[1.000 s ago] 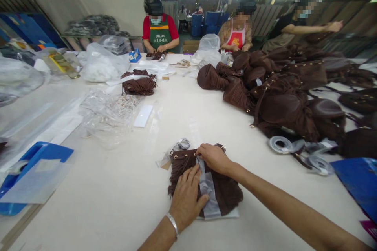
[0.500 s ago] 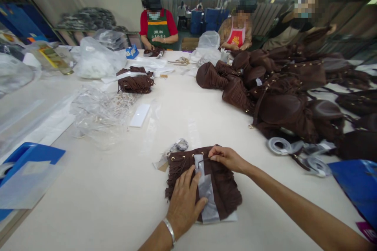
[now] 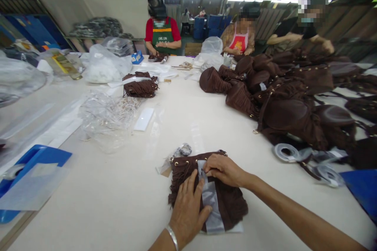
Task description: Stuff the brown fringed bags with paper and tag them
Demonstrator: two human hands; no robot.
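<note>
A dark brown fringed drawstring bag [image 3: 228, 208] lies flat before me, with gold eyelets along its upper edge. Down its middle runs a strip of translucent plastic film [image 3: 212, 204]. My left hand [image 3: 190, 204] rests flat on the bag's left part, fingers stretched out and thumb apart, fingertips against the film. At the top of that film my right hand [image 3: 225, 170] is closed in a pinch on the bag's thin dark cord, mostly hidden by the fingers. Beside the bag's upper left corner lies a small plastic-wrapped piece [image 3: 182, 151] with a tag.
Brown bags [image 3: 282, 113] are heaped on the right, with rolls of clear film [image 3: 285, 152] before them. Another fringed bag [image 3: 140, 85], crumpled plastic [image 3: 103, 117] and a white card [image 3: 143, 119] lie ahead left. A blue holder [image 3: 50, 155] stands left. Several people work across the table.
My right hand has moved left and down from the bag's upper edge onto the film, with the cord. My left hand stays on the bag. The view has shifted slightly.
</note>
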